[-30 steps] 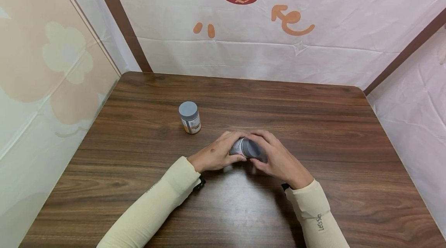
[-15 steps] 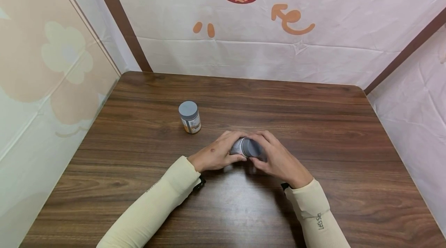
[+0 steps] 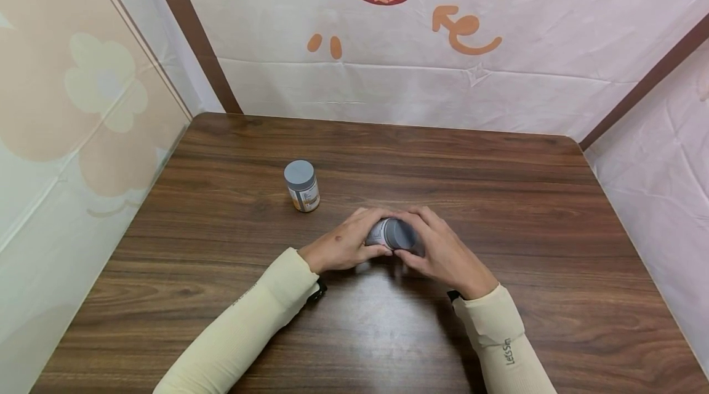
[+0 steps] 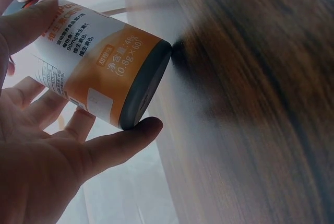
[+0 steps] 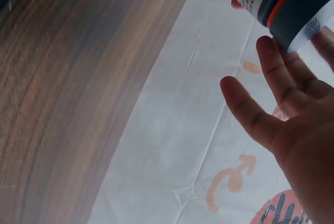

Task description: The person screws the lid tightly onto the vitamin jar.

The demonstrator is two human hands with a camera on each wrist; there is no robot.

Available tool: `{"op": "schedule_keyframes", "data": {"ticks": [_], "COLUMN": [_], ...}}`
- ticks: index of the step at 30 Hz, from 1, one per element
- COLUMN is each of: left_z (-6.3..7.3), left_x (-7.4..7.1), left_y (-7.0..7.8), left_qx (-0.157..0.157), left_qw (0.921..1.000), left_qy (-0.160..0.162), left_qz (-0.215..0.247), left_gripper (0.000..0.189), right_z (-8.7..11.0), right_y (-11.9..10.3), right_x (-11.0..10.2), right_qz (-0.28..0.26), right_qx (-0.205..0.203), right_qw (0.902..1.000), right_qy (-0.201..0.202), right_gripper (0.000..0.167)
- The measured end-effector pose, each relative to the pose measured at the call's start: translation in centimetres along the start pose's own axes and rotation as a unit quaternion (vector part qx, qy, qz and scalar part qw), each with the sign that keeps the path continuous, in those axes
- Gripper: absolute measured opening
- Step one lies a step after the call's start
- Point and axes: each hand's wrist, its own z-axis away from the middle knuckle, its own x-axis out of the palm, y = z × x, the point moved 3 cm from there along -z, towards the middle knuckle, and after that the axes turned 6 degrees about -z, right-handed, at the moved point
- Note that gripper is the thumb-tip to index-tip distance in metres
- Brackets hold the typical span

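Note:
My left hand point(image 3: 344, 244) grips the body of a tilted supplement jar point(image 3: 378, 234), thumb on the near side and fingers on the far side. In the left wrist view the jar point(image 4: 83, 57) shows a white and orange label and a dark base close to the table; whether it touches cannot be told. My right hand point(image 3: 443, 253) holds the dark grey lid point(image 3: 400, 235) between thumb and fingers. A thin orange ring shows at the lid point(image 5: 302, 18) in the right wrist view, where two fingers stand off the lid. A second jar point(image 3: 303, 188) stands upright, capped, beyond my left hand.
The brown wood-grain table point(image 3: 498, 184) reaches back to a white printed cloth wall point(image 3: 388, 86). More cloth panels, one with a pale flower point(image 3: 108, 83), rise along the left and right edges.
Very little differs. My right thumb has shifted slightly to the left at the lid; the left hand and both jars stay put.

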Motion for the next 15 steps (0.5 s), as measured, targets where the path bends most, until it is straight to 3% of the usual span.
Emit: {"op": "schedule_keyframes", "data": {"ticks": [6,15], "left_z": [-0.01,-0.05], "left_x": [-0.03,0.02], "left_y": [0.10,0.15], "left_qx": [-0.003,-0.003], "left_qw": [1.0000,1.0000], "left_qy": [-0.003,-0.005], "left_qz": [-0.006,-0.003], "left_gripper": [0.054,0.055], "right_z": [0.00,0.12], "right_y": [-0.09,-0.22], "right_x": [-0.11,-0.06], "right_qz": [0.013,0.007], "right_qx": [-0.047,-0.054], "right_qw": [0.9988,0.9985], "right_qy": [-0.001,0.002], "right_gripper": [0.063,0.063]}}
